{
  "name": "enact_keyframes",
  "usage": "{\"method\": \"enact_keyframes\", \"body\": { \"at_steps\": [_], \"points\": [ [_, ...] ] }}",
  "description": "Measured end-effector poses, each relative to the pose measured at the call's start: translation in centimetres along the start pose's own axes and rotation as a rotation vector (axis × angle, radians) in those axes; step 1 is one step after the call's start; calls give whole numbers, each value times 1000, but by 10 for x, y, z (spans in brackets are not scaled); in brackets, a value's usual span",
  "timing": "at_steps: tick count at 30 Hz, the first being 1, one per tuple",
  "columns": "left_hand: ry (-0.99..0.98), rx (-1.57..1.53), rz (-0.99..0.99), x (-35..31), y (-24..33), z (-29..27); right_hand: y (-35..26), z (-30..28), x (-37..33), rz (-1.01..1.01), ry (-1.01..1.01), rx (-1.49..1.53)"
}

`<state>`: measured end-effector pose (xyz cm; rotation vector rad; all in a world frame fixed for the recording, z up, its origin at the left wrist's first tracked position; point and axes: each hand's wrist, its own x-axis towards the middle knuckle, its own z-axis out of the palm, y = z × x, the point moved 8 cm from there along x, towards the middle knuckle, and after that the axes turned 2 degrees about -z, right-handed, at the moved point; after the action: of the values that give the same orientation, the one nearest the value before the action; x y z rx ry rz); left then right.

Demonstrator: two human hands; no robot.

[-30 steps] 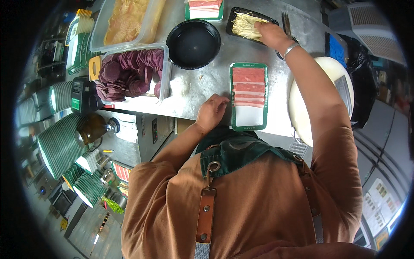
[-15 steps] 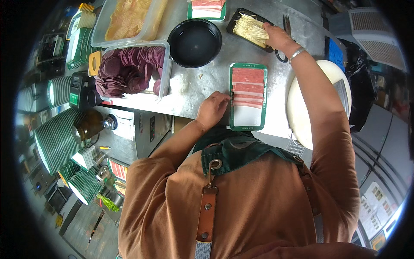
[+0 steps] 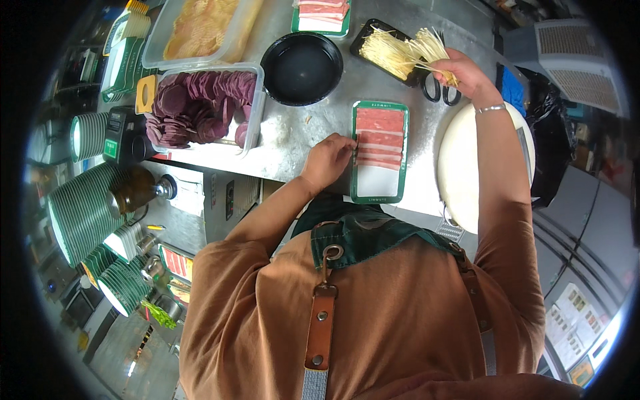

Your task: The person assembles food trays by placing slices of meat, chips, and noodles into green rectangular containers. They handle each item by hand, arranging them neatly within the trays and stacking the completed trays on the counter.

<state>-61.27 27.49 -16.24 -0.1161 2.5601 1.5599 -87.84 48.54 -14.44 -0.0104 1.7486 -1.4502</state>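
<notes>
A small bunch of enoki mushrooms (image 3: 431,48) is pinched in my right hand (image 3: 467,75), raised over the right end of a black tray (image 3: 360,37). More enoki (image 3: 387,55) lies in that tray. Directly in front of me is a green-rimmed white tray (image 3: 377,182) with thin red-and-white meat slices (image 3: 380,133) over its far part. My left hand (image 3: 329,160) has its fingers closed at this tray's left rim; the exact grip of the fingertips is partly hidden. Black-handled scissors (image 3: 450,97) lie beneath my right hand, their blades partly covered by the mushrooms.
A round black bowl (image 3: 302,69) stands left of the enoki. Farther left are clear tubs of purple slices (image 3: 200,110) and pale yellowish slices (image 3: 200,30). Another meat tray (image 3: 323,17) sits at the back. A round white board (image 3: 460,163) lies under my right forearm.
My right hand has lifted a bunch of enoki out of the black tray and moved right with it, above the scissors. My left hand has stayed by the meat tray's rim.
</notes>
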Motion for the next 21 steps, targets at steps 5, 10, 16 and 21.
{"method": "enact_keyframes", "body": {
  "at_steps": [5,10,16,21],
  "points": [
    [-36,-185,-35,36,2,12,0,8,-29,-72,18,250],
    [-25,-723,-281,107,3,51,-4,34,-38,-133,-82,328],
    [-108,-1334,-476,143,57,65,-1,55,-52,-146,-109,409],
    [-34,-1224,-451,149,49,73,-1,71,-74,-158,-124,427]
  ]
}}
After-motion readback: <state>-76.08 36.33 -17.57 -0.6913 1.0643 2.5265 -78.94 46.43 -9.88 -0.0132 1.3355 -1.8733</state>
